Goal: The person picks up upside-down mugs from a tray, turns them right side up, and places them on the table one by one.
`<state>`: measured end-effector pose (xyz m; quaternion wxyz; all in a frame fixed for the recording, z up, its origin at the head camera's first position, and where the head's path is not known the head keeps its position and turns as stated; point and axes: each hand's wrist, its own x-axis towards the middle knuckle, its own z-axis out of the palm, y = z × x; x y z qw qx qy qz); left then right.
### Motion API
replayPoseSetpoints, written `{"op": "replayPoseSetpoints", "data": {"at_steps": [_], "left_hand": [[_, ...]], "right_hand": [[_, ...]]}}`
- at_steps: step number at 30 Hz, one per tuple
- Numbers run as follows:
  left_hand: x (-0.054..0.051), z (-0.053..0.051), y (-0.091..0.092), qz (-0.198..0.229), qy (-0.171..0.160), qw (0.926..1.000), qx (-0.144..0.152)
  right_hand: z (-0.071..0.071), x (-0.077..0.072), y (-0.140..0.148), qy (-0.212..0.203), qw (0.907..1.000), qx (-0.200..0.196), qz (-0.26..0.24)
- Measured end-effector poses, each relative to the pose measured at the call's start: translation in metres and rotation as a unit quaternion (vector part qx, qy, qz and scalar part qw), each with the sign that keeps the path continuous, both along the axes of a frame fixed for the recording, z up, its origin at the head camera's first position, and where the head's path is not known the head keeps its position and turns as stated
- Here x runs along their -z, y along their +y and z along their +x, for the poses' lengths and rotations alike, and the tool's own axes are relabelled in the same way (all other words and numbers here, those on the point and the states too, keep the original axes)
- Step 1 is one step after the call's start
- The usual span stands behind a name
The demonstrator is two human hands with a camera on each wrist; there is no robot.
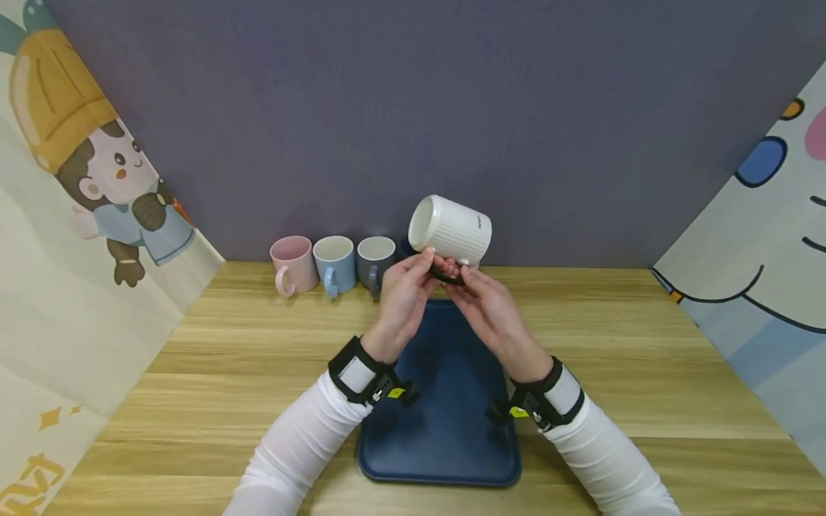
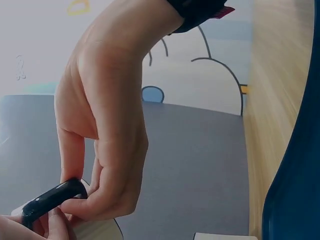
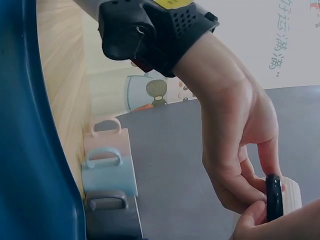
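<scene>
A white ribbed mug (image 1: 459,228) with a black handle (image 1: 447,277) is held up on its side above the far end of the tray. Its handle hangs below the body, and one round end faces left. My left hand (image 1: 401,304) pinches the handle near its left end, while my right hand (image 1: 493,315) pinches it at the right end. In the left wrist view, the black handle (image 2: 47,200) lies between the fingers of both hands. The right wrist view shows the same handle (image 3: 274,197) from the other side, with the mug's body mostly hidden.
A dark blue tray (image 1: 445,430) lies on the wooden table (image 1: 613,358) beneath my wrists. Along the back wall stand a pink mug (image 1: 302,264), a light blue mug (image 1: 344,269) and a grey mug (image 1: 381,252). Something navy (image 1: 405,249) shows partly behind my left hand.
</scene>
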<state>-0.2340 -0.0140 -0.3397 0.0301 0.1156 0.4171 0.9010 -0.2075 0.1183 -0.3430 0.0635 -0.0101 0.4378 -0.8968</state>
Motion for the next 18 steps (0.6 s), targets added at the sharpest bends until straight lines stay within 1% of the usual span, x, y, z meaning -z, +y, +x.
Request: {"op": "replayPoseSetpoints", "data": {"at_steps": [2,5,10,12,14,18], "left_hand": [[0.0,0.0008,0.0008,-0.004,0.006,1.0,0.0],[0.0004,0.0017,0.003,-0.009,0.006,0.9999,-0.004],[0.0016,0.0031,0.0057,-0.019,0.002,0.9994,-0.028],[0.0026,0.0026,0.0054,-0.035,0.008,0.9984,-0.043],[0.0037,0.0021,0.0048,-0.06,0.02,0.9965,-0.055],[0.0054,0.001,0.0035,-0.12,0.042,0.989,-0.076]], "right_hand": [[0.0008,-0.0011,0.0006,-0.007,0.9998,-0.005,-0.016],[0.0019,-0.0023,0.0008,-0.02,0.9989,-0.008,-0.042],[0.0042,-0.0032,-0.0009,-0.03,0.9967,-0.013,-0.074],[0.0042,-0.0029,-0.0019,-0.024,0.9969,-0.007,-0.074],[0.004,-0.002,-0.0024,-0.008,0.9977,0.001,-0.067],[0.0029,-0.0001,-0.0022,0.016,0.998,0.011,-0.06]]}}
